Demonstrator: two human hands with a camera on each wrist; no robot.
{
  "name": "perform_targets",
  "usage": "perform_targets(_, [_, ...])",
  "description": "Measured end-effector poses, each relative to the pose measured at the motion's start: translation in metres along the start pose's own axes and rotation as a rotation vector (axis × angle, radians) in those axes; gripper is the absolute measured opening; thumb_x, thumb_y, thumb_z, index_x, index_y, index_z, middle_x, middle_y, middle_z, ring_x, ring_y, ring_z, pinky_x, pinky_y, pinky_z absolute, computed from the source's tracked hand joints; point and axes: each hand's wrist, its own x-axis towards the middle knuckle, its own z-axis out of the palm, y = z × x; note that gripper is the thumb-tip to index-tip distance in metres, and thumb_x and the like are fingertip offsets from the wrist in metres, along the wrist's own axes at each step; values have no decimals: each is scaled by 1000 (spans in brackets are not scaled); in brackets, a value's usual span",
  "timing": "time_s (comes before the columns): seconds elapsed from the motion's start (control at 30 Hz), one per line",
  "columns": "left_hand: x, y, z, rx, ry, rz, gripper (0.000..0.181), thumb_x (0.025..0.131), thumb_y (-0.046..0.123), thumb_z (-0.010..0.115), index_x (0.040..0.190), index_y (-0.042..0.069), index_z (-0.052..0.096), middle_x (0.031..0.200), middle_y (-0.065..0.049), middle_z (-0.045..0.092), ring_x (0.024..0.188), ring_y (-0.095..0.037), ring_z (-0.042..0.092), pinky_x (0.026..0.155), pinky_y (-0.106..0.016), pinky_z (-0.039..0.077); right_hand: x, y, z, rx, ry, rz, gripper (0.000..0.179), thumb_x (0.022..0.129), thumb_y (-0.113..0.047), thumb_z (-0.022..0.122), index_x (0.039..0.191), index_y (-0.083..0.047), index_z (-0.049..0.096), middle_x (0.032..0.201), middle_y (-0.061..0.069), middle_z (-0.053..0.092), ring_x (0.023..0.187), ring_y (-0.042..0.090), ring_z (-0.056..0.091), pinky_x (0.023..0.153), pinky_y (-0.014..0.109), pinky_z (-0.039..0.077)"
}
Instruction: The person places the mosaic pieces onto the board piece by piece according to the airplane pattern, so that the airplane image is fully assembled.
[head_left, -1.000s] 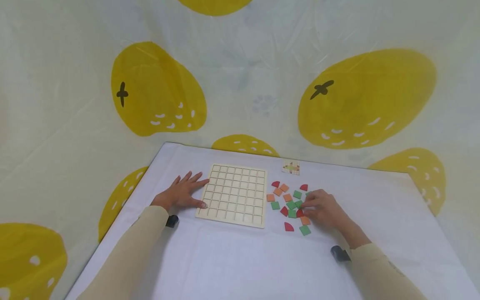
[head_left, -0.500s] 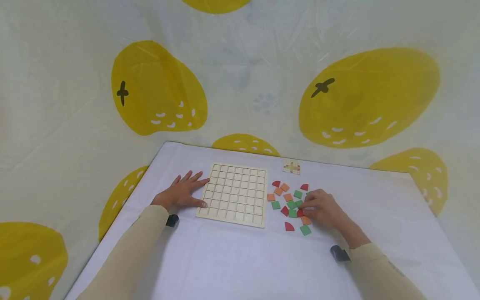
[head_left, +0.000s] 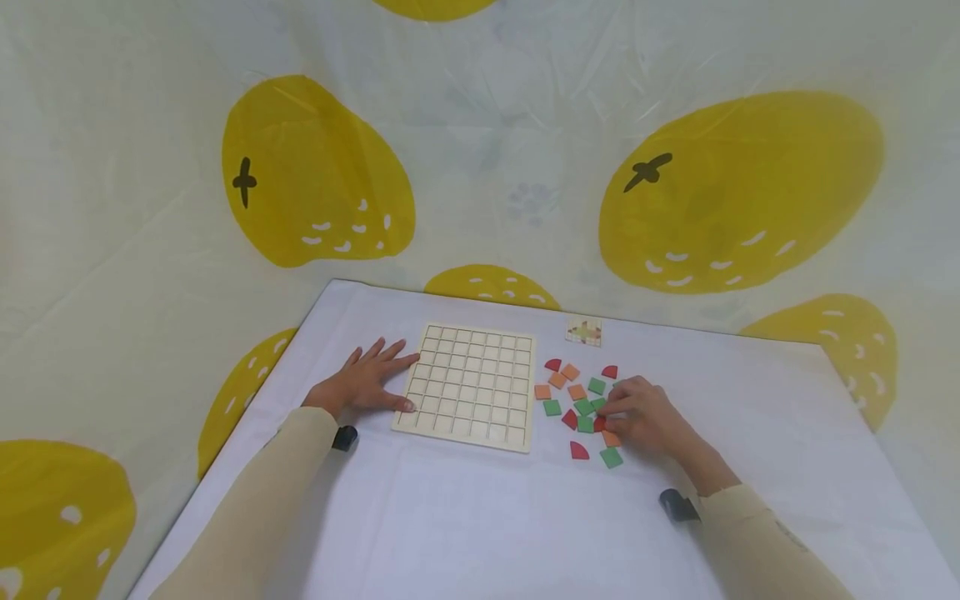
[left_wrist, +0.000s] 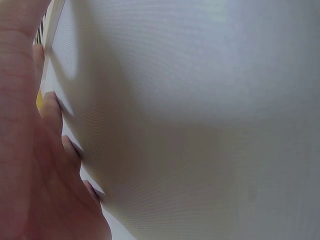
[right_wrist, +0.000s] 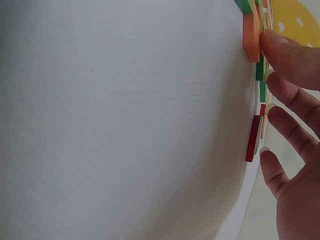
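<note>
In the head view, a pale wooden board with a grid of square recesses lies on the white table. My left hand has its fingers spread flat at the board's left side, thumb and index fingertip on its edge. My right hand is over the right part of a scatter of coloured tiles, fingers loosely bent. Its fingertips are by a green square tile and a red quarter-round tile. In the right wrist view an orange tile lies near the thumb; no tile shows between the fingers.
A small pattern card lies at the table's back edge. Other orange squares, green squares and red quarter-rounds lie between the board and my right hand. A curtain with yellow fruit prints hangs behind the table.
The head view has tilted very slightly, so the whole scene sits a little higher. Both hands, the board and the tiles keep their places.
</note>
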Motion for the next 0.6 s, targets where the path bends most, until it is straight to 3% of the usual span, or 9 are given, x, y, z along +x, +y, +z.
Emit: perform_targets(0.6, [3,-2,1,19,12,10,108,75,82,71,165,39,28,179,-2,8,165,-39,-5,130,-68,-4,3,-4,4,16,-24,45,22,82,-17,87,104,-20,85,103,-1,71,114,28,58,90,52,52])
